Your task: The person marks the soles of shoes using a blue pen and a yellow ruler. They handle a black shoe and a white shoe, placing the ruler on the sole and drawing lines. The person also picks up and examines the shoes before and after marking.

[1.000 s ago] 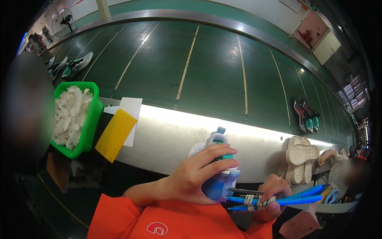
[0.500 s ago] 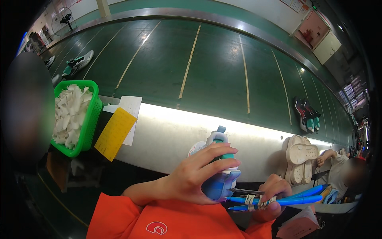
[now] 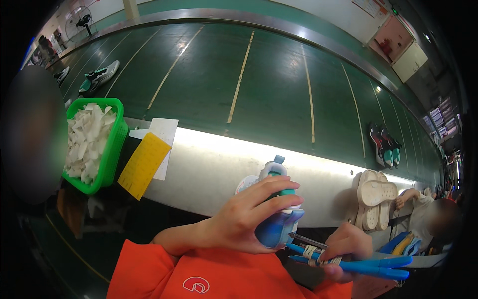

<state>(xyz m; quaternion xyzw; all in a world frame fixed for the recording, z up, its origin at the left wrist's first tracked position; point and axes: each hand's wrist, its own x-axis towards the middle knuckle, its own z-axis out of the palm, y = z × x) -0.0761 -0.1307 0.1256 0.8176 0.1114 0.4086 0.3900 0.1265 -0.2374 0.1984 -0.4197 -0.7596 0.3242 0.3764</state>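
Note:
My left hand (image 3: pixel 244 214) is closed around a blue and white shoe upper (image 3: pixel 273 230) with teal parts inside its opening and a pull loop at the top. Much of the shoe lies behind my fingers. In my right hand (image 3: pixel 348 244) is a bundle of slim pens (image 3: pixel 381 263), blue ones and a darker one, bound with pale bands (image 3: pixel 314 253). The pen tips point left at the shoe's lower edge; the darker tip meets the blue side or sits right beside it, I cannot tell which.
A green basket (image 3: pixel 119 129) of white scraps stands at left, beside a yellow card (image 3: pixel 144 167) and white paper. Pale soles (image 3: pixel 376 194) lie stacked at right, near another person's hand (image 3: pixel 401 200). Beyond the metal ledge (image 3: pixel 209 164), the green belt (image 3: pixel 274 89) carries shoes (image 3: pixel 384 144).
The pen bundle has turned so its back ends sit lower, and my right hand has shifted slightly right. My left hand keeps its hold while the shoe has moved a little right.

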